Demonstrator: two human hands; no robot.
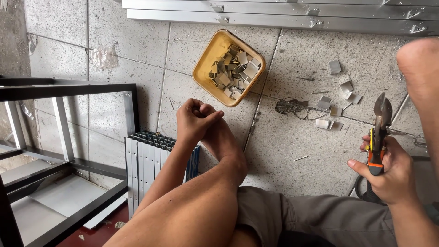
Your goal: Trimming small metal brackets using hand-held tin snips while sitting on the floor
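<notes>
My left hand point(194, 120) is curled into a loose fist and rests on the toes of my own foot point(225, 145), in the middle of the view; I see nothing in it. Near the right edge, my right hand point(388, 174) grips a pair of metal snips point(378, 130) by their orange and black handles, with the grey blades pointing up and closed. A yellow square tray point(203, 68) lies on the floor beyond my left hand, holding several small cut grey metal pieces point(233, 71).
Loose cut metal pieces point(336, 93) are scattered on the tiled floor at right. Several upright aluminium profiles point(146, 164) stand bundled left of my leg. A black metal frame point(68, 87) fills the left side. Long aluminium rails point(274, 18) lie along the top. My other leg point(420, 68) is at upper right.
</notes>
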